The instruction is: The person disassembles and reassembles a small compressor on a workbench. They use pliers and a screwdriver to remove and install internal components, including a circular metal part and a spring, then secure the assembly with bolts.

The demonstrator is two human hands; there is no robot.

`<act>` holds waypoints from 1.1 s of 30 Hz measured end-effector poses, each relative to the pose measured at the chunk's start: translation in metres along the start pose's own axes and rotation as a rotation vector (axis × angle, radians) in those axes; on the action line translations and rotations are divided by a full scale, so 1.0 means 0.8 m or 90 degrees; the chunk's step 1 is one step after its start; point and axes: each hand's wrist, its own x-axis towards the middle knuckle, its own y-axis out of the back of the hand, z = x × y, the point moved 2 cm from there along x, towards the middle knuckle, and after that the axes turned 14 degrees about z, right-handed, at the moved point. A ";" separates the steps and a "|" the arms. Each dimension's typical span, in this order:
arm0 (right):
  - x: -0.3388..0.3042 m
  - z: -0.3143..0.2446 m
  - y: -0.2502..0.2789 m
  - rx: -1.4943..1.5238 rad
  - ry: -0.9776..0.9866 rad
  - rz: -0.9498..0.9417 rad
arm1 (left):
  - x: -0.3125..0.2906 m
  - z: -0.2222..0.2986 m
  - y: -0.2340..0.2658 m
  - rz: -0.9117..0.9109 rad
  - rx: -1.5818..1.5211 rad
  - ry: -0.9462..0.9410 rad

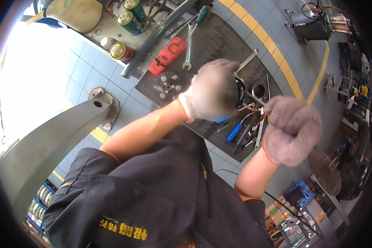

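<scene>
My gloved left hand is partly covered by a blurred patch. Its fingers curl around a black ring-shaped part above the dark mat. To the right, my gloved right hand is closed on a thin metal rod-like tool, whose far end points at the black part. The tool's handle is hidden in the fist. Just beyond lies a dark metal ring. A blue-handled screwdriver, pliers and a spanner lie below the hands. Another spanner projects past my left hand.
On the mat's left are a round hub, a red tool, a large spanner and a green-handled screwdriver. Cans stand on a bench at upper left. A grey lift arm reaches in from the left.
</scene>
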 end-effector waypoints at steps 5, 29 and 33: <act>0.016 0.003 0.014 0.103 -0.024 -0.134 | -0.033 -0.005 -0.001 0.008 0.040 0.037; 0.013 0.030 0.024 -0.052 -0.110 -0.128 | 0.025 0.053 -0.063 0.019 -0.189 -0.036; 0.002 0.025 0.024 -0.228 -0.013 -0.065 | 0.025 0.061 -0.069 -0.039 -0.151 0.019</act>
